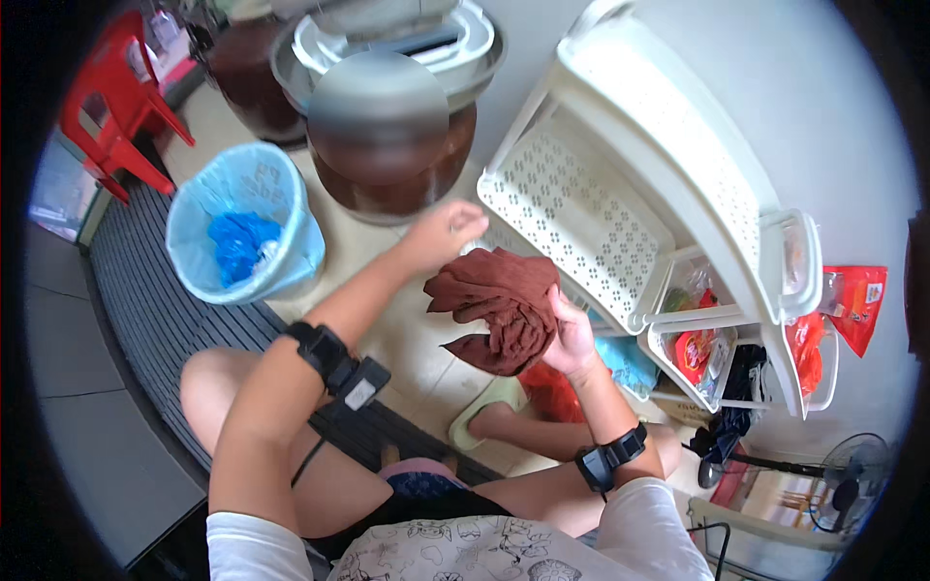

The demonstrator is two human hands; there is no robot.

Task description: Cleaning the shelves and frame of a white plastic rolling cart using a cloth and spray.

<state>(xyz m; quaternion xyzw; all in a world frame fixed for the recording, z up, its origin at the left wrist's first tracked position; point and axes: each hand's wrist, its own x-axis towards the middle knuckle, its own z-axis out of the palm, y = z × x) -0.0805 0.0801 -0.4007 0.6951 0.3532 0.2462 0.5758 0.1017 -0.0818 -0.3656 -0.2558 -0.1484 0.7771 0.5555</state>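
Observation:
My right hand (pixel 572 334) grips a bunched reddish-brown cloth (pixel 501 309) in front of me. The cloth hangs in loose folds, with its pointed corners to the left. My left hand (pixel 447 232) is held just beyond the cloth, close to the front corner of a white plastic shelf rack (pixel 581 210). Its fingers are curled, and a small whitish patch shows below them; whether they hold anything is unclear. The rack has a perforated tier facing me.
A light blue lined bin (pixel 247 283) with blue plastic inside stands at left. Behind are a large brown jar (pixel 392 196) bearing a metal basin (pixel 501 58), and a red plastic chair (pixel 120 116). Bagged goods (pixel 694 352) fill the rack's lower tiers. A fan (pixel 846 479) stands at right.

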